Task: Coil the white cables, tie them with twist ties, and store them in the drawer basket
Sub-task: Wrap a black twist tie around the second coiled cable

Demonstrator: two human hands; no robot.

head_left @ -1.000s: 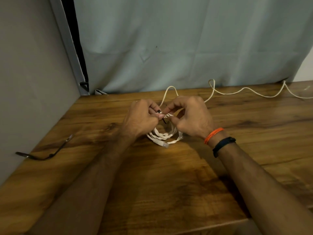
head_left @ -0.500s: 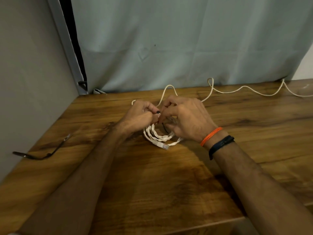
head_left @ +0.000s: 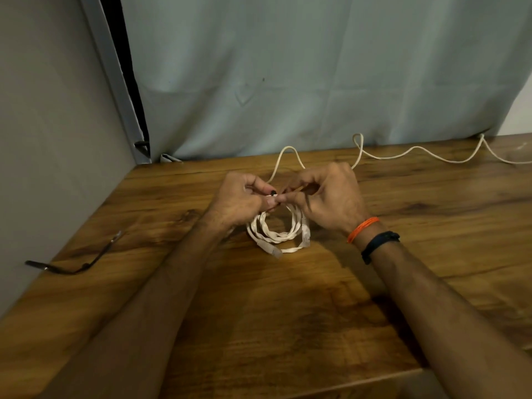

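Note:
A coiled white flat cable [head_left: 277,234] hangs from my hands just above the wooden table [head_left: 288,312], its plug end [head_left: 270,249] pointing down toward me. My left hand [head_left: 239,200] and my right hand [head_left: 325,194] meet at the coil's top, fingertips pinching a thin black twist tie [head_left: 273,193] there. How the tie wraps the coil is hidden by my fingers. A second white cable [head_left: 403,152] lies loose along the table's far edge, looping behind my hands.
Another black twist tie [head_left: 72,266] lies at the table's left edge by the grey wall [head_left: 51,139]. A pale curtain [head_left: 316,76] hangs behind the table. The table's near edge [head_left: 359,384] runs below my right forearm.
My hands stayed together at the coil's top, working the tie with small finger shifts. The coil now hangs more open and round beneath them.

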